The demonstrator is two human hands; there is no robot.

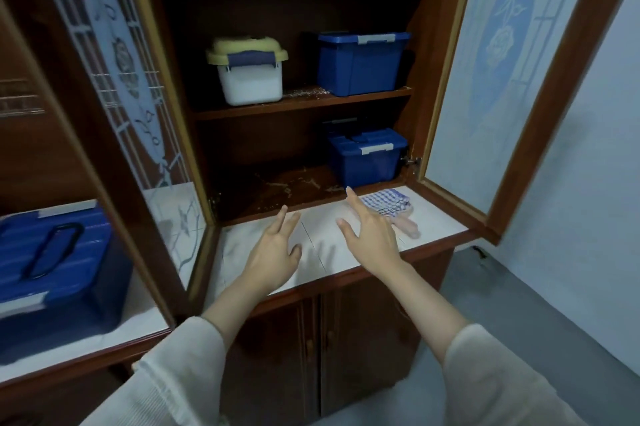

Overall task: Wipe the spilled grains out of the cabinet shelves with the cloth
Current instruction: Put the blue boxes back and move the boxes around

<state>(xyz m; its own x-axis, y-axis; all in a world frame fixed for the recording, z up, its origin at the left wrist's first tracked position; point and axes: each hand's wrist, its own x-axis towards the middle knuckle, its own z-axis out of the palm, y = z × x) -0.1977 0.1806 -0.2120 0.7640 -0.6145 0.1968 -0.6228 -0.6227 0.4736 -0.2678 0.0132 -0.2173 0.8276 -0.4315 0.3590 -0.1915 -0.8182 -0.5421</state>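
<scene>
Two hands are recorded over the white ledge (pixel 436 221) at the cabinet front: left hand (pixel 277 247) and right hand (pixel 372 235), both with fingers spread and nothing held. One checked cloth (pixel 388 201), folded, is laid at the ledge's right end, just beside the right hand; contact cannot be told. Spilled grains (pixel 304 92) are scattered near the middle shelf's front edge, between a yellow-lidded white box (pixel 249 79) and a blue box (pixel 360 67). Further grains (pixel 294 183) are strewn across the bottom shelf, left of a second blue box (pixel 365 160).
</scene>
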